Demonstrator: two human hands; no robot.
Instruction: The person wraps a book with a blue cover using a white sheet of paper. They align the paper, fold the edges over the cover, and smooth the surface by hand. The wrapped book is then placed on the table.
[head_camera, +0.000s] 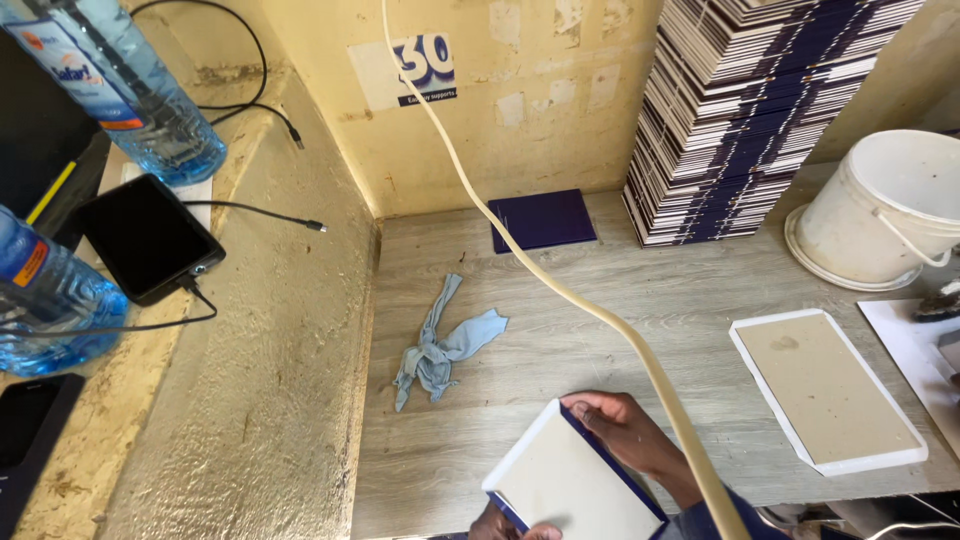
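white-faced board (560, 485) with dark blue edge, tilted

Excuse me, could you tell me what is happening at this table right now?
A person holds a flat white board with a dark blue edge over the near edge of the wooden table. The right hand grips its top corner, the left hand its bottom. A crumpled blue cloth lies nearby, another board to the right, and a tall stack of covers behind.
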